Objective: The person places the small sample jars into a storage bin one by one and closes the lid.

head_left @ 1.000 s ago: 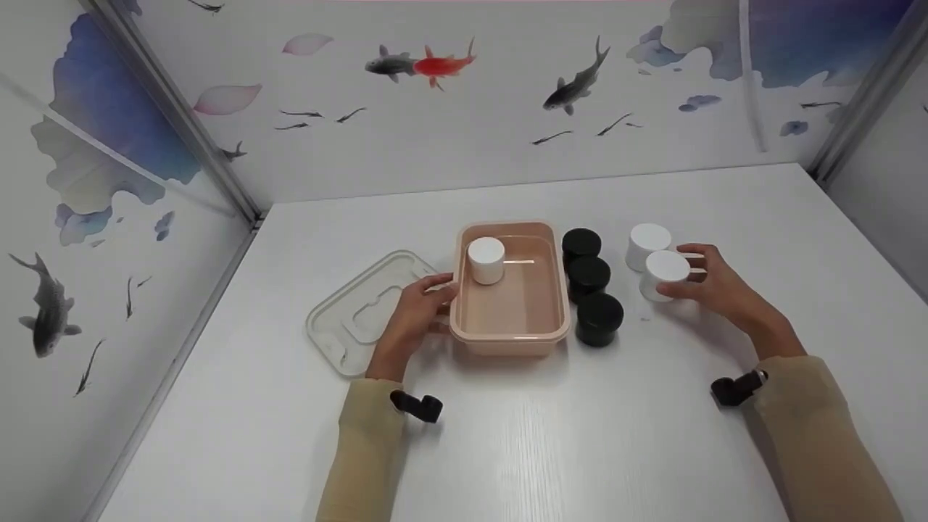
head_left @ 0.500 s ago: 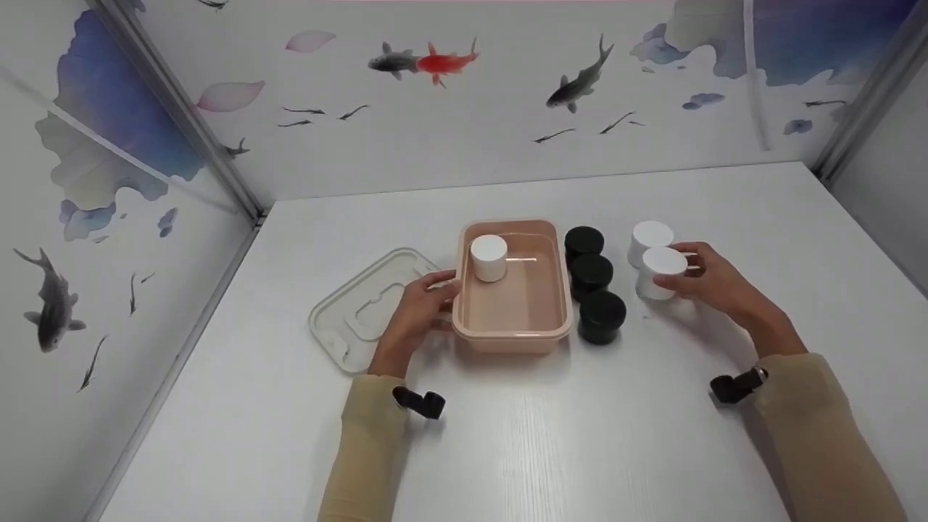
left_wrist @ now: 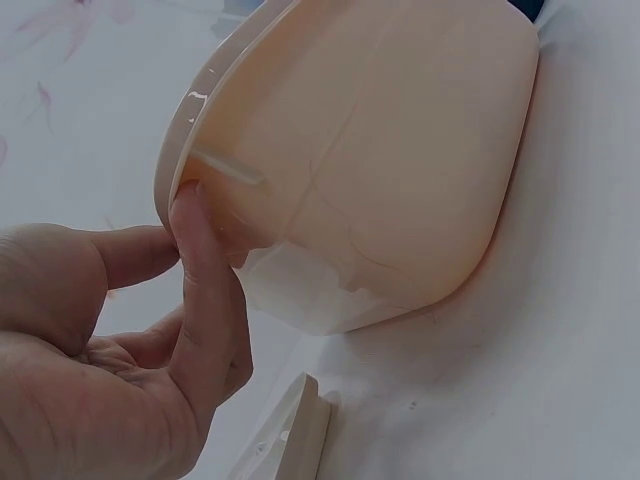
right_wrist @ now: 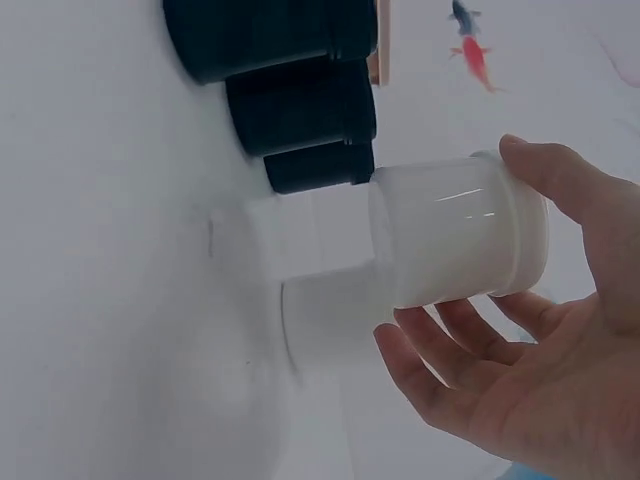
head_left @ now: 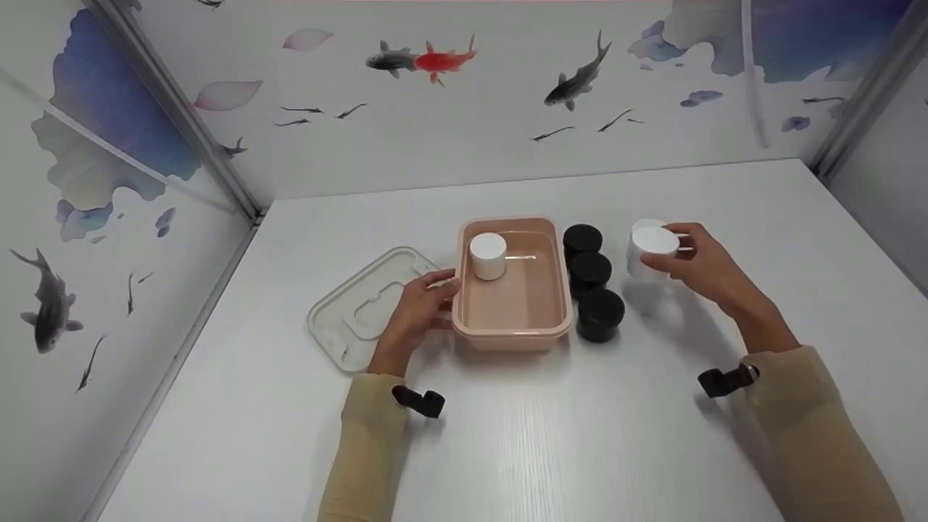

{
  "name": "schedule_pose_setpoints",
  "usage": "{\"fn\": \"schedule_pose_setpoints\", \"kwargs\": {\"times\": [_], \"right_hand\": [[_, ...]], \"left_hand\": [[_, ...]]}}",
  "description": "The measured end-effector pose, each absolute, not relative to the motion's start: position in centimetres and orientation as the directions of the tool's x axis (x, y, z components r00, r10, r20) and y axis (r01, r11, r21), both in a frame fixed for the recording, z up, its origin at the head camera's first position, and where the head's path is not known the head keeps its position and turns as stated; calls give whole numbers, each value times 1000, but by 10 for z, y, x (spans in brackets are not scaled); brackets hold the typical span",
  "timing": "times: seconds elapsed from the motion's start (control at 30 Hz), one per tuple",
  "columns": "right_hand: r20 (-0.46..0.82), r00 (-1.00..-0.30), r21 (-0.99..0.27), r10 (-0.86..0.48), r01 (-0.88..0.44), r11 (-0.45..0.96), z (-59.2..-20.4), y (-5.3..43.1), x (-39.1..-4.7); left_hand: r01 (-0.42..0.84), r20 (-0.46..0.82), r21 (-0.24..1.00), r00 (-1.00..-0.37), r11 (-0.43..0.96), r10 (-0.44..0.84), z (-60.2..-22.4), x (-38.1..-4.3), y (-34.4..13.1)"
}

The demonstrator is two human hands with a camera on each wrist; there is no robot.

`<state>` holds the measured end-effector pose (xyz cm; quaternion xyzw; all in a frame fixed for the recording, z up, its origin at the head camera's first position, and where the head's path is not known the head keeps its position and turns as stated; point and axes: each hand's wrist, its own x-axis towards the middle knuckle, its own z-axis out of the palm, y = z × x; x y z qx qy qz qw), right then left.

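Note:
My left hand [head_left: 417, 315] pinches the left rim of a pink plastic box [head_left: 515, 341] between thumb and fingers, as the left wrist view also shows. Inside the box, near its back left corner, stands a white-lidded jar [head_left: 488, 255]. My right hand [head_left: 699, 268] grips another white-lidded jar [head_left: 655, 243] with the thumb on one side and the fingers on the other. In the right wrist view this jar [right_wrist: 455, 235] is raised off the table. A further white jar [right_wrist: 330, 315] stands behind it, mostly hidden in the head view.
Three black jars [head_left: 599, 314] stand in a row along the right side of the box. A translucent lid [head_left: 341, 319] lies on the white table [head_left: 522, 435] to the left, partly under my left hand. Patterned panels [head_left: 500, 145] close off the back and sides.
My right hand has lifted the white-lidded jar off the table and moved it slightly back, so it overlaps the jar behind. My left hand stays at the box rim.

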<state>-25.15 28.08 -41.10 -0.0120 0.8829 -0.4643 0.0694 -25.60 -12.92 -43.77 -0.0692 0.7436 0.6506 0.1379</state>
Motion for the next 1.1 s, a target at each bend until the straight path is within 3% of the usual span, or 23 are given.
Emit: {"fn": "schedule_pose_setpoints", "kwargs": {"times": [0.53, 1.1], "right_hand": [[99, -995, -898, 32, -76, 434, -379, 249, -245], [39, -996, -896, -77, -69, 438, -367, 190, -257]], "left_hand": [[-283, -298, 948, -950, 145, 92, -437, -257, -129], [-272, -287, 950, -954, 154, 85, -434, -255, -129]]}}
